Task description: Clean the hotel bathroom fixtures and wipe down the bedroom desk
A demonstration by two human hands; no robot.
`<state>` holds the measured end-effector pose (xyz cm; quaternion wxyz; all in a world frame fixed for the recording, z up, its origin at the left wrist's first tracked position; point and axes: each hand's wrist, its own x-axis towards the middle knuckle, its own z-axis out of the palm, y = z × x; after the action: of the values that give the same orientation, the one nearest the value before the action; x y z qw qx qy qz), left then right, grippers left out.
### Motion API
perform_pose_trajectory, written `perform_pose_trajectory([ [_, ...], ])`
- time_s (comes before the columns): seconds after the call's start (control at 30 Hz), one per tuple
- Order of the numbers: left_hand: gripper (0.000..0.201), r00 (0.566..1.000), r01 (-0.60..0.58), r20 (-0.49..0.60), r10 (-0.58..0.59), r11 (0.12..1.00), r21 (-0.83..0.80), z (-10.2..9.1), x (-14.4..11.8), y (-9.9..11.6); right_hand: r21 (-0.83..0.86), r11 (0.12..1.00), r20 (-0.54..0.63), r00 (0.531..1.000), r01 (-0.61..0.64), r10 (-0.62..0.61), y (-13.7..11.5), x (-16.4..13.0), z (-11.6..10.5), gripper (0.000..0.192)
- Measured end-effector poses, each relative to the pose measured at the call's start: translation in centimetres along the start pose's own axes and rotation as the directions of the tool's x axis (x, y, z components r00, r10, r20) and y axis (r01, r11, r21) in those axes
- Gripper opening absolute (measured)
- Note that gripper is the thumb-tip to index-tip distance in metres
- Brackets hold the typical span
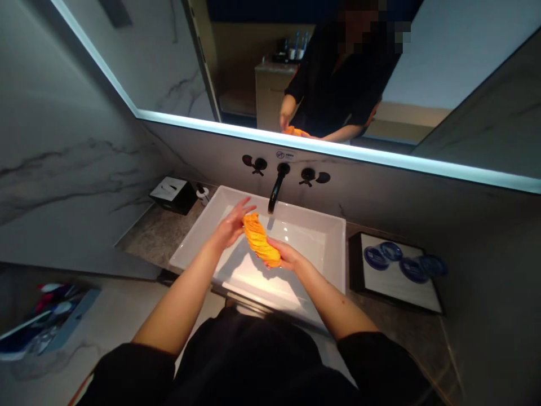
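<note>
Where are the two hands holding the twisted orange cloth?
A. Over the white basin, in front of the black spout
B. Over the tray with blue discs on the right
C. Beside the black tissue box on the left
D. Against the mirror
A: the left hand and right hand hold the orange cloth above the white basin, just before the black spout.

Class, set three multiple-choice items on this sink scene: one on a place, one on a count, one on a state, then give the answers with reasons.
1. Where is the orange cloth?
A. on the tray
B. over the sink
C. on the floor

2. How many blue discs lie on the tray?
A. one
B. six
C. three

3. What state is the cloth in?
A. twisted into a roll
B. spread flat
C. hung on a hook

Answers: B, the left hand and right hand hold it above the sink; C, three discs show; A, its folds spiral along its length.
</note>
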<state>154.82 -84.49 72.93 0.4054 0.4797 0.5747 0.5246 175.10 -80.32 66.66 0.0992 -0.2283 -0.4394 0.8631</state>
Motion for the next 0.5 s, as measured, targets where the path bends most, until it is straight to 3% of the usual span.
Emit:
perform_pose_trajectory([
  [0.07,0.045,0.992,0.115,0.039,-0.123,0.979,0.166,-2.2,1.0,-0.1,-0.019,0.994,-0.056,0.993,0.105,-0.106,-0.5,-0.6,0.0,0.053],
  [0.13,0.03,0.981,0.174,0.016,-0.193,0.912,0.372,-3.7,1.7,-0.9,-0.034,0.986,-0.131,0.978,0.16,-0.164,-0.6,-0.9,0.3,0.054],
  [0.2,0.022,0.972,0.2,0.028,-0.235,0.878,0.435,-4.3,1.8,-1.8,-0.022,0.975,-0.238,0.946,0.22,-0.219,-0.3,-0.8,1.0,0.053],
  [0.27,0.03,0.94,0.257,0.129,-0.315,0.906,0.338,-3.9,1.3,-2.5,0.0,0.949,-0.365,0.884,0.315,-0.293,0.0,-0.1,2.2,0.053],
  [0.37,0.061,0.861,0.373,0.375,-0.343,0.928,-0.009,-2.4,0.0,-3.0,-0.02,0.907,-0.54,0.759,0.42,-0.363,0.3,1.3,4.3,0.054],
  [0.43,0.073,0.881,0.375,0.375,-0.288,0.909,-0.184,-1.3,-0.5,-2.9,-0.07,0.891,-0.612,0.686,0.449,-0.393,0.3,2.4,5.6,0.054],
  [0.5,0.073,0.934,0.296,0.278,-0.225,0.923,-0.247,-0.8,-0.6,-2.6,-0.107,0.872,-0.662,0.62,0.478,-0.421,0.3,3.2,6.6,0.058],
])
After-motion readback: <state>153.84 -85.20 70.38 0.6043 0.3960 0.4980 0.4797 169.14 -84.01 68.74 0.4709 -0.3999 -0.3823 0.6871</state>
